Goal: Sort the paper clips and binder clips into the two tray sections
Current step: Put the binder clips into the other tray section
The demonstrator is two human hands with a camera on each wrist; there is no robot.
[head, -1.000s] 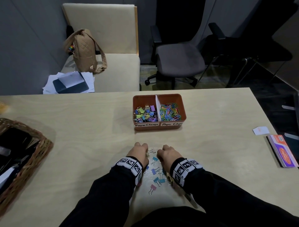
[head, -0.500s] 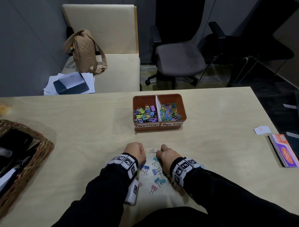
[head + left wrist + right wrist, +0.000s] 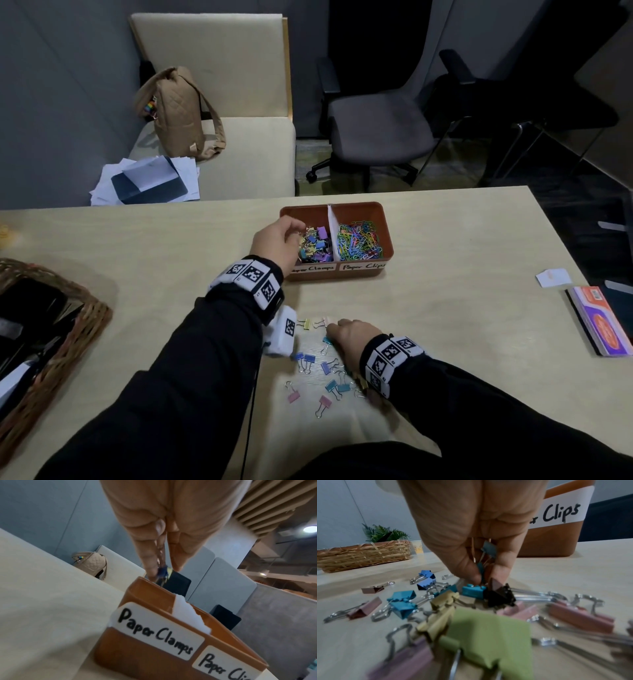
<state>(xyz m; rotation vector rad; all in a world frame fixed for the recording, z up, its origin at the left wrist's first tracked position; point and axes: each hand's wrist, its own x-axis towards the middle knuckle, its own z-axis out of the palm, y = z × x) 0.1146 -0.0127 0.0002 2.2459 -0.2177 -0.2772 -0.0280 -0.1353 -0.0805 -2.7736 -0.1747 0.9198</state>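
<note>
An orange tray [image 3: 387, 229] stands mid-table, split by a white divider. Its left section, labelled "Paper Clamps" [image 3: 154, 630], holds binder clips [image 3: 315, 244]; the right section holds coloured paper clips [image 3: 358, 240]. My left hand [image 3: 278, 240] hovers over the left section's rim, its fingers pinching a few binder clips [image 3: 163, 571]. Near the table's front edge, my right hand [image 3: 352, 337] is down among several loose binder clips [image 3: 334, 378] and grips a few binder clips [image 3: 485, 561] in its curled fingers.
A wicker basket [image 3: 73, 329] sits at the table's left edge. A purple and orange box [image 3: 601, 323] and a white slip [image 3: 553, 277] lie at the right edge. Beyond the table stand a cream chair with a tan bag [image 3: 178, 113] and an office chair [image 3: 376, 130].
My left hand has left the loose pile and travelled forward to the tray's left section with clips in it. The right hand has stayed at the pile.
</note>
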